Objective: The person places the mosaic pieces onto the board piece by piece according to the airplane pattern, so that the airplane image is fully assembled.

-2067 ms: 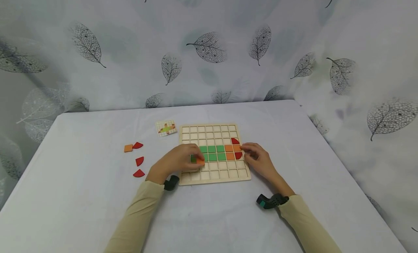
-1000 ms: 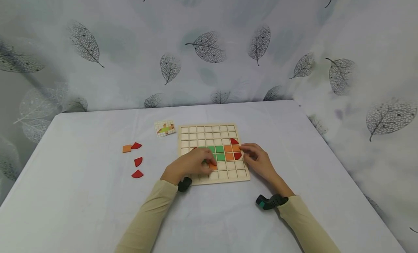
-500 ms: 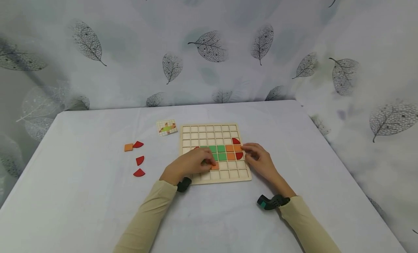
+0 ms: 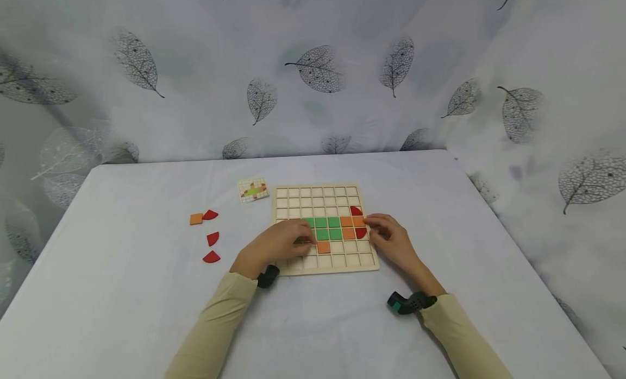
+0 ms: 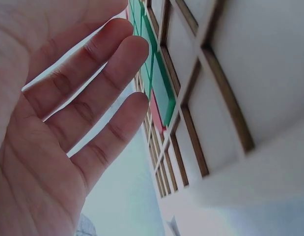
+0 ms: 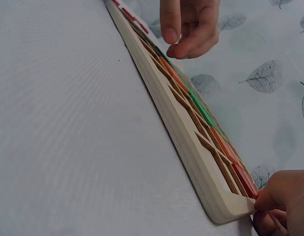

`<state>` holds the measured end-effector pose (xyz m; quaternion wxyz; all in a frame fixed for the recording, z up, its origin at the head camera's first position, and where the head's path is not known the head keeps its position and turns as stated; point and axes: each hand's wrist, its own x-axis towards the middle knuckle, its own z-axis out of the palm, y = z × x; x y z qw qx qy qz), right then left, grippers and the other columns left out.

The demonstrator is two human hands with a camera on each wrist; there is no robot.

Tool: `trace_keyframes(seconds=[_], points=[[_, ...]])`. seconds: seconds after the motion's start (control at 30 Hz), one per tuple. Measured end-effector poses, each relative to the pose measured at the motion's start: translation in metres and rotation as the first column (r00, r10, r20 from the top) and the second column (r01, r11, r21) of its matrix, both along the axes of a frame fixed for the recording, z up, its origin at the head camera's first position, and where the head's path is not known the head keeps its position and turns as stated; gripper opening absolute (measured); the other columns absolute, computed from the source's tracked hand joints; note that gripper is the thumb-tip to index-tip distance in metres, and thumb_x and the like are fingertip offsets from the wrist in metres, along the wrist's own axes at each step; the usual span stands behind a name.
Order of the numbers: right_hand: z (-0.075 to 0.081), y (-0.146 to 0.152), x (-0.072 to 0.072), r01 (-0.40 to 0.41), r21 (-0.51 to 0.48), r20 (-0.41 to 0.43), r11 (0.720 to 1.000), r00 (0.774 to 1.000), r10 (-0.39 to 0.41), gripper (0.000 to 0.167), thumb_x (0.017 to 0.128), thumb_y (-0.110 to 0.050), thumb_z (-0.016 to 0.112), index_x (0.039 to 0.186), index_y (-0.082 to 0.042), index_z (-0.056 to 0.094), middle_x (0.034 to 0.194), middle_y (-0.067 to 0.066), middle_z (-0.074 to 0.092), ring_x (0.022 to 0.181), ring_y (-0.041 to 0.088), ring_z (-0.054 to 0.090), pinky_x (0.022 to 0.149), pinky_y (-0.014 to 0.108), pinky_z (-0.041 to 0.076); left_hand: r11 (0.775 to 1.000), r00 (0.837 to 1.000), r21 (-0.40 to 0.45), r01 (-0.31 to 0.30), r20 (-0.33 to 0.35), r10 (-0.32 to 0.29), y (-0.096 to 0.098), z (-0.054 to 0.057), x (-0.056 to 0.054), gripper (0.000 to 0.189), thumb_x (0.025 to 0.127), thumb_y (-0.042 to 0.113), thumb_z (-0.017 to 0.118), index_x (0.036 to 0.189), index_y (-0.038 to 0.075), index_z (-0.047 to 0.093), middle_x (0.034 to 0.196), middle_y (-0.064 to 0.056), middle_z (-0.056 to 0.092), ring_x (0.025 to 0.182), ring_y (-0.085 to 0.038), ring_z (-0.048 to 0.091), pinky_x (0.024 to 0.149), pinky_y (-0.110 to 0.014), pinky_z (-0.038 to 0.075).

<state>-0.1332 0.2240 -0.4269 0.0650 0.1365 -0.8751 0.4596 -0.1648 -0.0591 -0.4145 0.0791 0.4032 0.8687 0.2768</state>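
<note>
A wooden grid board (image 4: 342,260) lies on the table with green square tiles (image 4: 322,234), orange square tiles (image 4: 348,234) and red quarter-circle tiles (image 4: 361,233) in its cells. One orange tile (image 4: 324,247) sits in the row nearer me, just right of my left fingertips. My left hand (image 4: 277,242) hovers over the board's left part and hides some cells; in the left wrist view its fingers (image 5: 129,64) are relaxed with nothing in them. At the right edge, my right hand (image 4: 394,243) pinches the board's rim between thumb and fingers, seen in the right wrist view.
Left of the board lie a loose orange square tile (image 4: 196,219) and three red quarter-circle tiles (image 4: 212,239). A small pattern card (image 4: 253,190) rests beyond the board's far left corner. White cloth (image 4: 313,324) covers the table; a leaf-print curtain (image 4: 195,96) hangs behind.
My left hand carried the orange tile rightward to the cell below the green tiles, let go of it, and drew back slightly left. The right hand stayed at the board's edge.
</note>
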Motion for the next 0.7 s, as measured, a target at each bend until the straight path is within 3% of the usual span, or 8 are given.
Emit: trace_keyframes(seconds=[0.37,0.7], points=[[-0.001,0.001,0.0,0.005,-0.003,0.013,1.0,1.0,-0.004,0.031,0.089,0.013,0.055,0.119,0.014,0.061,0.123,0.028,0.056,0.106,0.039,0.057,0.083,0.018,0.046,1.0,0.996,0.0,-0.024,-0.086,0.024,-0.021,-0.002,0.004,0.008,0.087,0.007,0.068,0.093,0.007,0.073,0.092,0.001,0.063,0.082,-0.011,0.056,0.079,-0.029,0.049],[0.0,0.002,0.001,-0.008,-0.009,0.0,1.0,1.0,0.008,0.029,0.089,0.012,0.056,0.118,0.013,0.062,0.124,0.028,0.056,0.105,0.039,0.058,0.082,0.018,0.047,0.989,0.988,-0.008,-0.148,-0.038,0.147,-0.049,0.01,0.011,0.01,0.09,0.008,0.067,0.096,0.009,0.075,0.096,0.003,0.064,0.086,-0.014,0.06,0.08,-0.03,0.051]])
